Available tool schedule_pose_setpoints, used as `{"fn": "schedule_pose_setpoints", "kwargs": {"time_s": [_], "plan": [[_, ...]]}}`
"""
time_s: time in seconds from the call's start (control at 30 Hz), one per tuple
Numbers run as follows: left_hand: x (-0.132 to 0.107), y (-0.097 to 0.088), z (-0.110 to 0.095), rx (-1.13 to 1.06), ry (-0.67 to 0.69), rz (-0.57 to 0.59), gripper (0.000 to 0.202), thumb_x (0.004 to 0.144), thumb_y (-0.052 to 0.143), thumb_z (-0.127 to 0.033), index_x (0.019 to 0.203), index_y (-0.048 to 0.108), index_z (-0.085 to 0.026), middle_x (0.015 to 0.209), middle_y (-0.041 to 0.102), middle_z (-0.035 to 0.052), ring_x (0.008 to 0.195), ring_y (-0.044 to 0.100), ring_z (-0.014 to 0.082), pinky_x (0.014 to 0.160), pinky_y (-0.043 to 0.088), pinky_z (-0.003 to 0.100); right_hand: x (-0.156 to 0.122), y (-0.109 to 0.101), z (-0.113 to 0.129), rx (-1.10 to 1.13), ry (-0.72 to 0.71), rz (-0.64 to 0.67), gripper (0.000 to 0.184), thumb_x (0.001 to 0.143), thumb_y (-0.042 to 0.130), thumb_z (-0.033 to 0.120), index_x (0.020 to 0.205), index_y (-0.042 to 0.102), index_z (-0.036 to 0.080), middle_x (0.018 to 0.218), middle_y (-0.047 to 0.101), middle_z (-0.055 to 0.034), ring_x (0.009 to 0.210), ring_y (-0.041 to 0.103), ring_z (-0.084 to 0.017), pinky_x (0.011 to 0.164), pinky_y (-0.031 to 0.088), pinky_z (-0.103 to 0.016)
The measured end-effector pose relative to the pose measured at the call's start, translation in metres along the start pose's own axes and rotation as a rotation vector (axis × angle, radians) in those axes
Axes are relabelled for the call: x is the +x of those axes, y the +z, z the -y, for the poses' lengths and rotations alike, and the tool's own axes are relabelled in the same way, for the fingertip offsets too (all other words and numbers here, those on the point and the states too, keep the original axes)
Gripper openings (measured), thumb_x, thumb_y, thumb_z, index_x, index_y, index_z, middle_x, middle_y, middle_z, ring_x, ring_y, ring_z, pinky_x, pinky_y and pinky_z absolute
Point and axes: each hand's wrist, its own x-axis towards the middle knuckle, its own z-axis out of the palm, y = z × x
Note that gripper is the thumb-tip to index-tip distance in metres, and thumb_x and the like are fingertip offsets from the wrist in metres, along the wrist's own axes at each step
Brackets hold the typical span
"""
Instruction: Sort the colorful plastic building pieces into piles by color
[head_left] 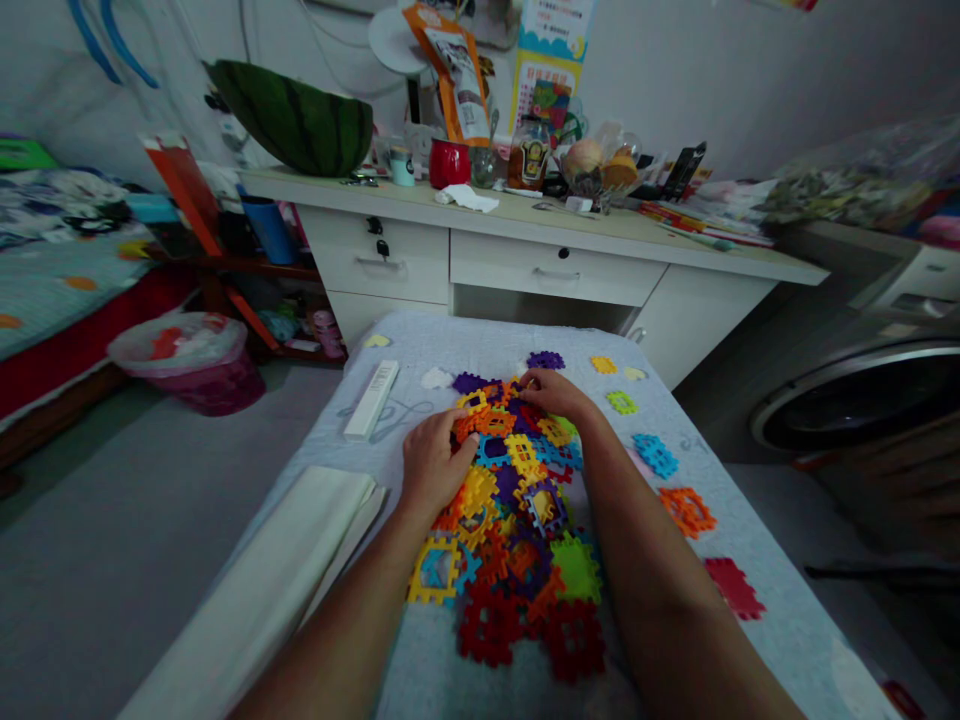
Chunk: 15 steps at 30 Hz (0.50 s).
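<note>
A heap of colourful interlocking plastic square tiles (517,530) lies on a small table with a light blue cloth (450,340). My left hand (433,462) rests on the heap's left side, fingers curled on an orange tile. My right hand (553,393) reaches to the far end of the heap, fingertips pinched on tiles there. Loose tiles lie around: a purple one (545,360), green (622,402), blue (655,455), orange (687,510) and red (733,587).
A white flat box (371,399) and folded white sheets (270,580) lie at the table's left. Behind stands a cluttered white desk (555,270) with half a watermelon (296,120). A pink bin (187,360) and a bed are left, a washing machine (862,410) right.
</note>
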Motion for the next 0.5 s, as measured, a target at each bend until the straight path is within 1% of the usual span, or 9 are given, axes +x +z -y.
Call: {"fn": "schedule_pose_setpoints", "kwargs": {"time_s": [0.13, 0.33, 0.5], "plan": [[-0.0004, -0.0003, -0.0010, -0.012, 0.002, 0.009, 0.033, 0.085, 0.059, -0.032, 0.117, 0.061, -0.026, 0.121, 0.067, 0.0045, 0.116, 0.058, 0.0251, 0.103, 0.039, 0.044, 0.0002, -0.0004, -0.0003, 0.015, 0.004, 0.015, 0.019, 0.081, 0.066, 0.023, 0.098, 0.070, 0.015, 0.070, 0.059, 0.0032, 0.060, 0.048, -0.010, 0.063, 0.037, -0.023], [-0.0005, -0.0004, -0.0015, -0.016, 0.004, 0.011, 0.033, 0.085, 0.058, -0.031, 0.117, 0.061, -0.025, 0.121, 0.067, 0.0051, 0.115, 0.058, 0.0258, 0.103, 0.038, 0.045, 0.0005, -0.0010, -0.0024, 0.049, -0.017, 0.012, 0.016, 0.079, 0.068, 0.021, 0.093, 0.068, 0.015, 0.065, 0.054, 0.0055, 0.058, 0.046, -0.009, 0.057, 0.033, -0.022], [0.0000, 0.0017, 0.0011, -0.013, 0.016, 0.004, 0.034, 0.084, 0.058, -0.031, 0.118, 0.061, -0.026, 0.121, 0.067, 0.0050, 0.115, 0.058, 0.0255, 0.103, 0.038, 0.044, 0.0001, -0.0015, -0.0095, 0.189, 0.013, 0.020, 0.016, 0.077, 0.064, 0.019, 0.092, 0.066, 0.016, 0.060, 0.055, 0.0062, 0.055, 0.050, -0.010, 0.055, 0.036, -0.021]]}}
